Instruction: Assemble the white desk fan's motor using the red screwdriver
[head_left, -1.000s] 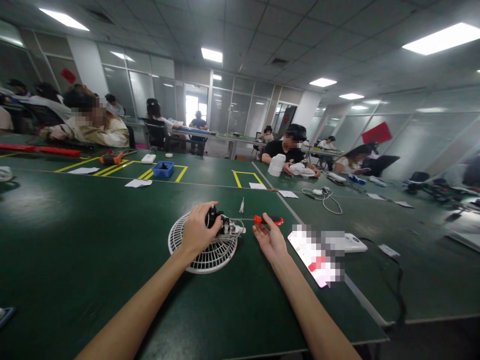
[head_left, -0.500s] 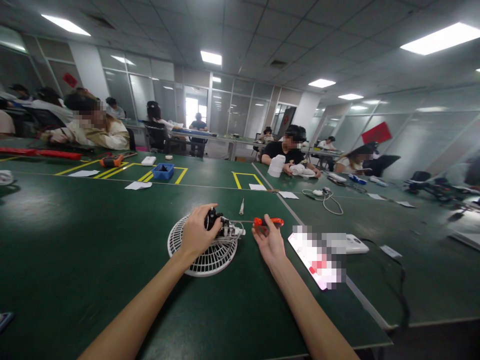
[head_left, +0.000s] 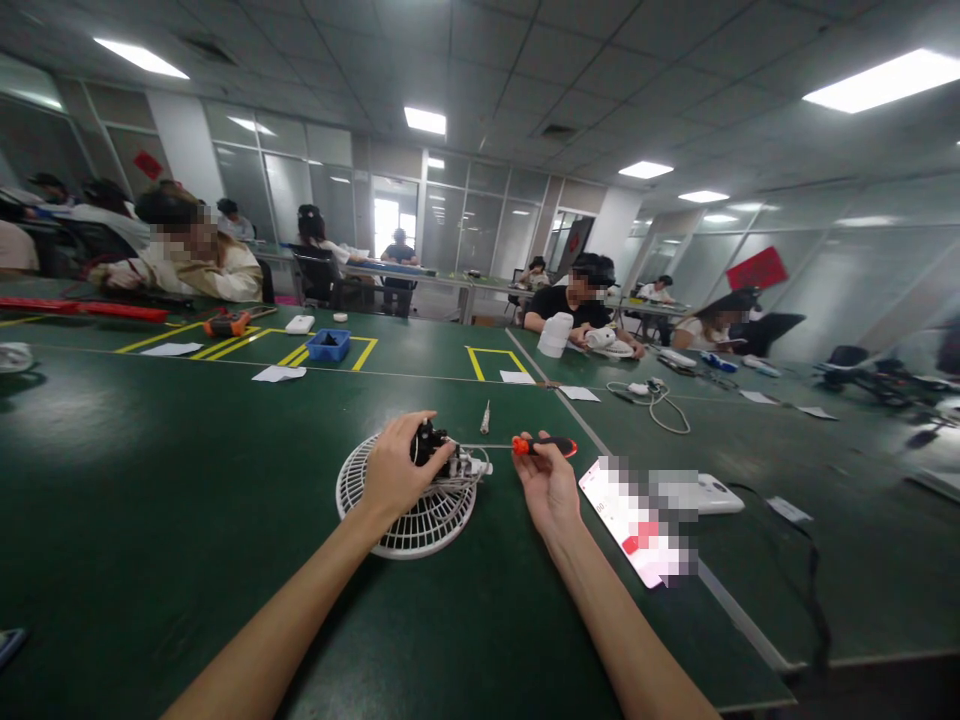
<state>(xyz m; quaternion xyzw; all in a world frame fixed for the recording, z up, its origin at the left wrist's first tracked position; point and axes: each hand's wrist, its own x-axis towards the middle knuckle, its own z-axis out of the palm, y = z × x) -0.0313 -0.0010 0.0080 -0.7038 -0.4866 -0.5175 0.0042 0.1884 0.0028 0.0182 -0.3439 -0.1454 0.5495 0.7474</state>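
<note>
A white round fan grille [head_left: 420, 535] lies flat on the green table. On top of it sits a black fan motor [head_left: 430, 440] with white parts and loose wires at its right side. My left hand [head_left: 397, 465] is wrapped round the motor from the left. My right hand [head_left: 549, 482] grips a screwdriver [head_left: 555, 446] with a red and black handle, thumb on top and fingers beneath. Its thin shaft points left and reaches the motor's right side; the tip's exact contact is too small to tell. A small clear-handled screwdriver [head_left: 486, 418] lies just behind.
A lit phone [head_left: 626, 525] lies right of my right hand, with a white device [head_left: 712, 494] and black cable beyond. Farther back are a blue bin [head_left: 328, 345], paper slips [head_left: 279, 374] and a coiled white cable [head_left: 664, 405]. Across the table, a person [head_left: 577, 300] handles white parts.
My right hand has shifted slightly right with the screwdriver, and its fingers have changed position round the turned handle. My left hand stays on the motor. The view has tilted slightly.
</note>
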